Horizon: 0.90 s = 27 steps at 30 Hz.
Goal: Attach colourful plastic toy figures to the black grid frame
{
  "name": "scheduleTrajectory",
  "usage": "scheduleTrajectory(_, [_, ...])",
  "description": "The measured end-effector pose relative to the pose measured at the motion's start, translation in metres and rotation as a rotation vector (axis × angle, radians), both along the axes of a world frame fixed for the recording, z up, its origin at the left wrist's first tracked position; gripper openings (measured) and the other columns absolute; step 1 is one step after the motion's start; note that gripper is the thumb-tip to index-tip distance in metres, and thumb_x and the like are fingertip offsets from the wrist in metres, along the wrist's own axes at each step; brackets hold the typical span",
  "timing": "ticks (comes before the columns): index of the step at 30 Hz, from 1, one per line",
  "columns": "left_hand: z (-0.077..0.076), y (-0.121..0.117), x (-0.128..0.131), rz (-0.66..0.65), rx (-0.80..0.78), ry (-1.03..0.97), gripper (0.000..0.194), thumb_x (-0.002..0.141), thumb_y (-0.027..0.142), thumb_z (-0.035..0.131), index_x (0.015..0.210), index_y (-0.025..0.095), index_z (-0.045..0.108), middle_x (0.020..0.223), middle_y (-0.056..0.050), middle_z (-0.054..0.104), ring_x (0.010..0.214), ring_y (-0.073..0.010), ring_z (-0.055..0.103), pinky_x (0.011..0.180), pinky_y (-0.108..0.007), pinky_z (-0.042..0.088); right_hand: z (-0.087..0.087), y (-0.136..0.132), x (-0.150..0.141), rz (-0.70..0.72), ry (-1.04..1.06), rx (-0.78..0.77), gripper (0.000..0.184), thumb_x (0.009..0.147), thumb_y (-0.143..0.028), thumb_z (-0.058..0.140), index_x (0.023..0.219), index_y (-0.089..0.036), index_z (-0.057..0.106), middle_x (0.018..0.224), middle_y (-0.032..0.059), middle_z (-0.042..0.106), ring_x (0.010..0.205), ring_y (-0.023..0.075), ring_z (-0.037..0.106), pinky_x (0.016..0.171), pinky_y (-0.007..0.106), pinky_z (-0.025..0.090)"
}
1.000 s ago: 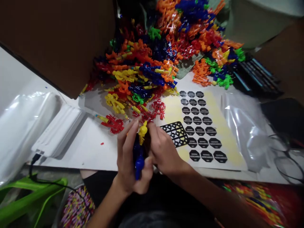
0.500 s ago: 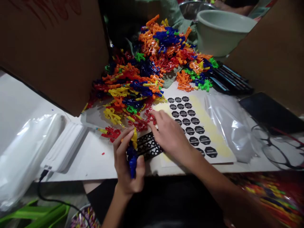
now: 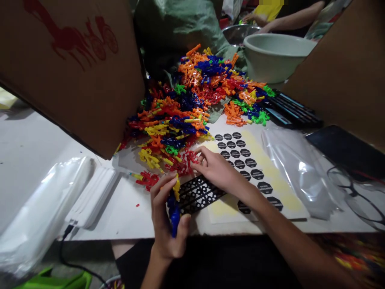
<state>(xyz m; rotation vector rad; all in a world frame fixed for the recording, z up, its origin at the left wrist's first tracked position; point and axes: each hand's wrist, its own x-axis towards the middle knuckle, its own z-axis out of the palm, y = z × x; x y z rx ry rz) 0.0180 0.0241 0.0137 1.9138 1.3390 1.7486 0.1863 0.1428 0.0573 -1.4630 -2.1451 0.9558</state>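
My left hand (image 3: pixel 168 218) is curled round a few small plastic figures, a blue one (image 3: pixel 173 212) and a yellow one (image 3: pixel 177 188), at the table's front edge. Beside it lies a black perforated plastic strip (image 3: pixel 200 194), partly under my right wrist. My right hand (image 3: pixel 215 166) has its thumb and index finger closed on a red plastic figure (image 3: pixel 192 158) at the near edge of the pile. That heap of colourful plastic figures (image 3: pixel 177 116) spreads behind both hands. More red figures (image 3: pixel 147 179) lie left of the strip.
A sheet of black octagonal stickers (image 3: pixel 240 163) lies under my right forearm. Clear plastic bags (image 3: pixel 296 168), glasses (image 3: pixel 350 188) and a dark tablet (image 3: pixel 337 148) are to the right. Cardboard boxes (image 3: pixel 75 92) flank the pile. A white power bank (image 3: pixel 93 196) sits left; a co-worker's arm (image 3: pixel 297 18) shows behind.
The view has tilted up, so everything sits lower in the picture. My right fingers have bent and closed on a red figure. My left hand keeps its hold on the figures.
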Motion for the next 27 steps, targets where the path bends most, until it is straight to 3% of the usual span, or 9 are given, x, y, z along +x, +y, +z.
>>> scheduleTrajectory(3, [0.0,0.0,-0.001,-0.001,-0.009,-0.002,0.054,0.098,0.041,0.061,0.147,0.021,0.053,0.142,-0.016,0.058,0.135,-0.0337,0.054,0.109,-0.052,0.05,0.008,0.005,0.021,0.155,0.129,-0.11,0.027,0.103,-0.039,0.057,0.112,-0.019,0.071,0.094,0.0026,0.075,0.084,0.0191,0.067,0.074,0.028,0.049])
scheduleTrajectory(6, [-0.001,0.0,-0.002,-0.012,-0.006,-0.006,0.052,0.098,0.036,0.061,0.147,0.02,0.053,0.142,-0.016,0.057,0.135,-0.0318,0.054,0.109,-0.049,0.049,0.018,0.016,0.046,0.239,0.267,-0.267,0.03,0.096,-0.045,0.067,0.101,-0.018,0.079,0.08,0.001,0.072,0.066,0.0161,0.062,0.06,0.027,0.046])
scheduleTrajectory(8, [-0.001,0.0,-0.002,-0.028,-0.002,-0.014,0.051,0.099,0.035,0.06,0.147,0.018,0.053,0.143,-0.016,0.056,0.136,-0.0305,0.053,0.11,-0.047,0.048,0.022,0.022,0.057,0.105,0.48,-0.27,0.033,0.096,-0.048,0.067,0.105,-0.019,0.079,0.082,0.0019,0.069,0.063,0.0151,0.058,0.055,0.026,0.043])
scheduleTrajectory(10, [-0.002,-0.001,-0.002,-0.042,0.001,-0.022,0.051,0.1,0.036,0.06,0.147,0.018,0.052,0.145,-0.016,0.055,0.137,-0.0298,0.052,0.111,-0.045,0.047,0.021,0.024,0.057,-0.096,0.723,-0.146,0.036,0.101,-0.049,0.058,0.114,-0.021,0.076,0.098,0.0055,0.07,0.075,0.0172,0.062,0.06,0.028,0.047])
scheduleTrajectory(12, [-0.002,-0.002,-0.002,-0.048,-0.006,-0.028,0.051,0.101,0.038,0.059,0.147,0.018,0.052,0.146,-0.016,0.054,0.137,-0.0297,0.051,0.112,-0.045,0.045,0.017,0.02,0.046,-0.176,0.778,-0.008,0.038,0.106,-0.047,0.049,0.122,-0.022,0.072,0.106,0.0076,0.069,0.084,0.0192,0.064,0.064,0.03,0.051])
scheduleTrajectory(15, [-0.002,-0.003,-0.001,-0.047,-0.025,-0.039,0.05,0.102,0.039,0.057,0.147,0.018,0.052,0.146,-0.016,0.054,0.138,-0.0292,0.051,0.114,-0.044,0.044,0.004,0.008,0.017,0.001,0.495,0.132,0.029,0.106,-0.028,0.052,0.129,-0.022,0.069,0.114,0.0096,0.07,0.095,0.0222,0.067,0.077,0.035,0.057])
scheduleTrajectory(17, [-0.002,-0.003,-0.001,-0.043,-0.021,-0.042,0.049,0.103,0.038,0.057,0.147,0.018,0.052,0.146,-0.015,0.055,0.137,-0.0283,0.051,0.114,-0.043,0.043,-0.006,0.003,-0.003,0.245,0.172,0.28,0.044,0.099,-0.005,0.048,0.136,-0.021,0.065,0.132,0.0121,0.065,0.121,0.0255,0.062,0.099,0.042,0.054])
scheduleTrajectory(19, [-0.002,-0.003,0.0,-0.037,-0.017,-0.044,0.048,0.103,0.037,0.056,0.146,0.019,0.052,0.146,-0.015,0.055,0.137,-0.0279,0.051,0.115,-0.043,0.042,-0.013,0.002,-0.018,0.405,-0.081,0.382,0.062,0.088,0.009,0.046,0.142,-0.019,0.06,0.145,0.014,0.059,0.134,0.0285,0.054,0.109,0.046,0.049])
scheduleTrajectory(27, [0.001,-0.004,0.001,-0.04,-0.03,-0.058,0.046,0.104,0.037,0.055,0.146,0.02,0.052,0.145,-0.014,0.056,0.137,-0.0265,0.052,0.115,-0.041,0.044,-0.014,0.004,-0.028,0.278,-0.252,0.368,0.045,0.091,0.003,0.047,0.134,-0.008,0.059,0.127,0.0205,0.062,0.12,0.0341,0.056,0.103,0.049,0.05])
